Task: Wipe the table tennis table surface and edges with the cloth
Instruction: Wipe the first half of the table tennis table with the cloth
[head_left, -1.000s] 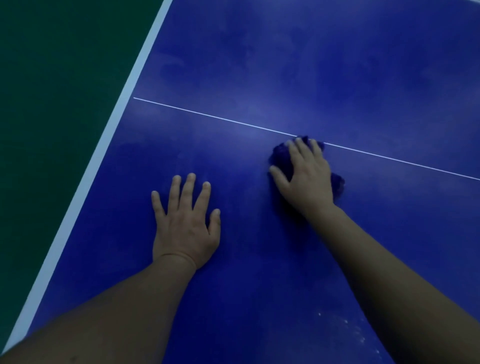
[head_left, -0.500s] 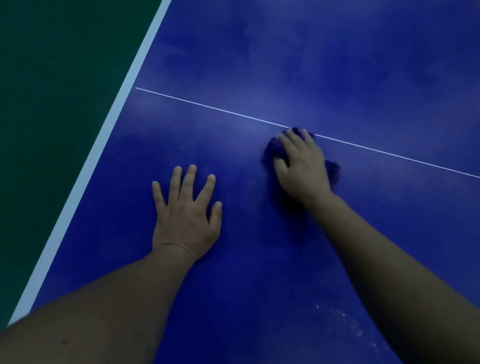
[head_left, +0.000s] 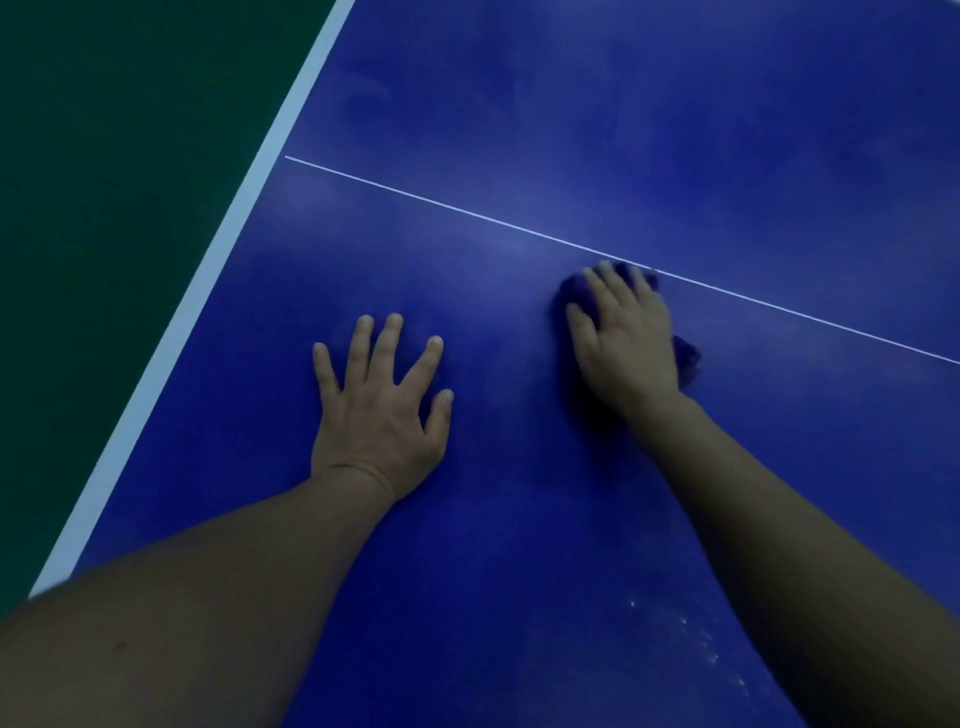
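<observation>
Right fingers (head_left: 618, 291) are laid nearly straight over a bunched dark cloth (head_left: 685, 358), pressed down rather than curled round it; cloth is seen poking out beyond the fingertips and at the outer side of the right hand (head_left: 626, 345). Left fingers (head_left: 387, 340) are spread wide and flat, nothing held; the left hand (head_left: 379, 410) is rested palm-down on the bare table (head_left: 519, 493) as a brace. The cloth is placed on the playing surface right at the thin white centre line (head_left: 415, 200), well in from the table's left edge, where the broad white border stripe (head_left: 218, 244) is met by green floor (head_left: 104, 208). Cloudy smears are noted on the surface beyond the centre line; pale specks (head_left: 696, 639) are seen toward the near edge, beside the right forearm. No containers are in view, so nothing can be said of contents. Risks, as judged: with the cloth only pinned under flat fingers, it could be left behind or rolled up on a fast stroke; smears could merely be spread about if pressure is uneven; the left edge and the near specks could be missed, since the wiping is centred inboard; fresh prints could be left by the bracing left palm.
</observation>
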